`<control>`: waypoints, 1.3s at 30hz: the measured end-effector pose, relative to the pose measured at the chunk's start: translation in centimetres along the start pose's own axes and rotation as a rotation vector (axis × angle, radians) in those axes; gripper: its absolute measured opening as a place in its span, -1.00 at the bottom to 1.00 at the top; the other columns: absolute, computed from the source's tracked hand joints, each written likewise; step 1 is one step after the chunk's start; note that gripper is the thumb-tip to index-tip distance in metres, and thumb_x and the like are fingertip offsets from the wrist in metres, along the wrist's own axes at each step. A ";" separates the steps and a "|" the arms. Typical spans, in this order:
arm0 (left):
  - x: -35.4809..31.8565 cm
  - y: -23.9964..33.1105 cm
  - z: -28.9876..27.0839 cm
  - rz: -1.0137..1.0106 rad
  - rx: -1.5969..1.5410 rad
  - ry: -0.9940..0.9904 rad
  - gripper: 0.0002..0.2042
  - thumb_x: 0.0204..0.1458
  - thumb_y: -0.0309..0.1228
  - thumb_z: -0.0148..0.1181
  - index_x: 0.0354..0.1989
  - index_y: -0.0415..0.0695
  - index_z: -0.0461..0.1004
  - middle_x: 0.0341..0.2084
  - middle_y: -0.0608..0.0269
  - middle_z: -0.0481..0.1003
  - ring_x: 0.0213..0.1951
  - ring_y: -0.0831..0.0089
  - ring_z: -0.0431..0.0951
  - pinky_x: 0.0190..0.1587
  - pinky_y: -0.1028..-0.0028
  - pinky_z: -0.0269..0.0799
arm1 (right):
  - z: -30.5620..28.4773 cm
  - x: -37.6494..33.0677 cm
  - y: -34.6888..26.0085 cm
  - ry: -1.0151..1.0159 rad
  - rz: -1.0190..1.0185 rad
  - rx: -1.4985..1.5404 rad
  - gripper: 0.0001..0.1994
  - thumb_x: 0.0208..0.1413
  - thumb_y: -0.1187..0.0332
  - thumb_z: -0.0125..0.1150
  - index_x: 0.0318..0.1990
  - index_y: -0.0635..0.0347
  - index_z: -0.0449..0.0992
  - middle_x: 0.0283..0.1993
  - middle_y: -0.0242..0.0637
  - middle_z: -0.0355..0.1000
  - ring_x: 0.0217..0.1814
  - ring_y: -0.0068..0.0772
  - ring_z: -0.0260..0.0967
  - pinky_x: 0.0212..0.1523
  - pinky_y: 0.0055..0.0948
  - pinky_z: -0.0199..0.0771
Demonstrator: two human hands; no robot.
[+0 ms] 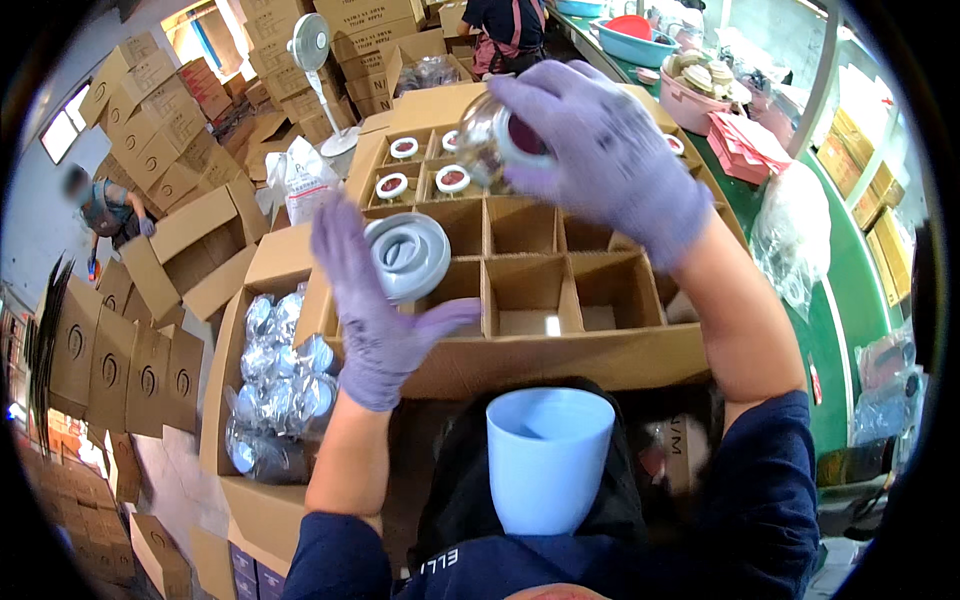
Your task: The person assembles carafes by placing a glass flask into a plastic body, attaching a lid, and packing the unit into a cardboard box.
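My right hand [610, 150] wraps round a shiny glass flask liner [485, 140] with a white ring and dark red centre, tilted over the carton's far compartments. My left hand [375, 310] has its fingers upright and thumb stretched right, cradling a grey-blue round lid [408, 257] with concentric rings between them. Below both hands is a divided cardboard carton [560, 360]. Several white-ringed, red-centred pieces [453, 180] sit in its far cells. A light-blue plastic cup-shaped container [550, 460] stands upright at my lap.
At left, an open carton [215, 400] holds several bagged blue-and-silver pieces [285, 370]. A white bag [300, 180] and a standing fan [310, 45] are beyond it. On the right, a green bench [850, 290] carries a pink basin [695, 105] and plastic bags [790, 230]. Two people work farther off.
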State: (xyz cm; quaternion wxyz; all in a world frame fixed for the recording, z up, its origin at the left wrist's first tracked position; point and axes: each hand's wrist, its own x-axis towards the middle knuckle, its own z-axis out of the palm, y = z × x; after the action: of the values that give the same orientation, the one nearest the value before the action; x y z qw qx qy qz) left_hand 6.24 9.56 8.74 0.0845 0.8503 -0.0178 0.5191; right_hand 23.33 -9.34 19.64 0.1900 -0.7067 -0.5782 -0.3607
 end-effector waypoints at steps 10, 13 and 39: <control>0.0 15.2 0.2 -0.295 -1.027 -0.200 0.28 -0.36 -0.33 0.65 0.49 -0.27 -0.22 0.28 -0.01 0.24 0.22 0.23 0.41 0.27 0.29 0.35 | -5.8 -15.0 -6.2 0.456 0.220 0.707 0.10 -0.02 -0.30 0.26 0.48 0.32 -0.04 0.47 0.08 0.06 0.46 0.07 0.08 0.50 0.01 -0.08; 1.2 17.5 -2.5 -0.686 -1.394 -0.179 0.09 -0.31 -0.41 0.54 0.44 -0.21 -0.07 0.21 0.06 0.28 0.21 0.22 0.41 0.30 0.25 0.33 | -7.5 -19.3 -8.9 0.661 0.732 1.300 0.10 0.06 -0.41 0.09 0.54 0.15 -0.19 0.55 -0.04 -0.07 0.55 -0.06 -0.03 0.51 -0.01 -0.05; -16.5 18.3 -8.9 -0.562 -1.218 -1.033 0.30 -0.19 -0.02 0.50 0.49 -0.37 -0.41 0.51 -0.19 -0.20 0.53 0.09 -0.21 0.50 0.19 -0.30 | -11.7 -37.6 -5.5 0.138 1.294 1.447 -0.37 0.10 0.25 0.11 0.33 0.33 0.28 0.17 -0.21 0.44 0.20 -0.41 0.37 0.27 -0.42 0.30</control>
State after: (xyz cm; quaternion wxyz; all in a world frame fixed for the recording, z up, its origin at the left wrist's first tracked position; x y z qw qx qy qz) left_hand -11.35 -7.95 0.37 0.6352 0.7595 -0.1186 -0.0754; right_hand 11.99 -41.48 -0.76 0.7734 -0.5775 -0.1478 0.2155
